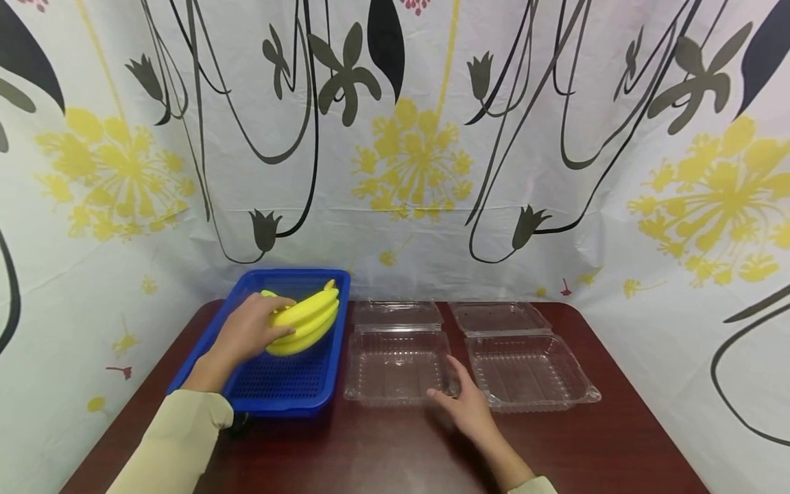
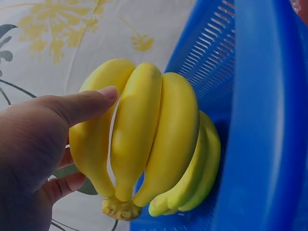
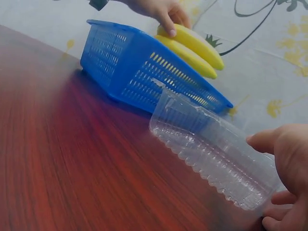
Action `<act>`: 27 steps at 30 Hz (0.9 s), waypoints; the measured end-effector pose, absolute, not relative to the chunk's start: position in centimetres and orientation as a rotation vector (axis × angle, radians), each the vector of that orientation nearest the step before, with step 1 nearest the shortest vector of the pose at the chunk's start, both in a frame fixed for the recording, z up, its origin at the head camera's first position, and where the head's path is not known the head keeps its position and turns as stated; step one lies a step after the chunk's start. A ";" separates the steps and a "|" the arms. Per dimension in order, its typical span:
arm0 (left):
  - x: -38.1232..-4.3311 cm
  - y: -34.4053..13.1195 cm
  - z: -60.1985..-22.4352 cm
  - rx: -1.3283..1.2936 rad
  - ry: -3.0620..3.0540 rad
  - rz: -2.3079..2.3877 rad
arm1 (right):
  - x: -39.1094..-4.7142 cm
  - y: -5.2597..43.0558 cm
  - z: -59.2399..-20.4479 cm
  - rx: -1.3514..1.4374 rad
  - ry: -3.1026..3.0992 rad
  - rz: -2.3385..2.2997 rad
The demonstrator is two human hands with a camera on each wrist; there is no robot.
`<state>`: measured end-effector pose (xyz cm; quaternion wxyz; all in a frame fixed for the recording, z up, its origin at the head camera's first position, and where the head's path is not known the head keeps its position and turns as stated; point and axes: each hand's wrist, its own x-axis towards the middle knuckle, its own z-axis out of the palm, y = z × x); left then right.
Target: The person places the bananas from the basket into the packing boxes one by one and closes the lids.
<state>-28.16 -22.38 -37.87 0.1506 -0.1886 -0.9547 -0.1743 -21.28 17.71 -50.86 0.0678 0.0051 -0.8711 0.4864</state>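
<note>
- Head: left hand (image 1: 243,329) holds a banana bunch (image 1: 308,322) over the blue basket (image 1: 341,336), stem far right; the left clamshell (image 1: 395,370) lies to its right, nearer the right hand (image 1: 465,408).
- Left wrist: fingers grip the bunch's outer side.
- Right wrist: fingers spread, beside the clamshell.

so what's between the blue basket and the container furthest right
Another open clear container, with the right hand at its right side, stands between the blue basket and the container furthest right; the head view shows it.
</note>
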 end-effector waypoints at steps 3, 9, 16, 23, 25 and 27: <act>-28.1 -22.0 -37.5 -0.538 -2.716 -0.502 | -21.3 17.8 -51.0 0.017 -2.626 1.458; -27.7 -21.0 -36.7 -0.552 -2.660 -0.534 | -21.3 17.8 -51.2 0.006 -2.613 1.454; -26.9 -19.1 -35.9 -0.626 -2.601 -0.602 | -21.3 17.8 -51.3 -0.035 -2.612 1.486; -26.5 -17.8 -35.7 -0.668 -2.576 -0.619 | -21.4 17.6 -51.4 -0.034 -2.605 1.514; -26.4 -17.6 -35.7 -0.675 -2.554 -0.629 | -21.4 17.7 -51.3 -0.034 -2.603 1.523; -26.3 -17.2 -35.6 -0.681 -2.530 -0.650 | -21.4 17.7 -51.3 -0.037 -2.604 1.524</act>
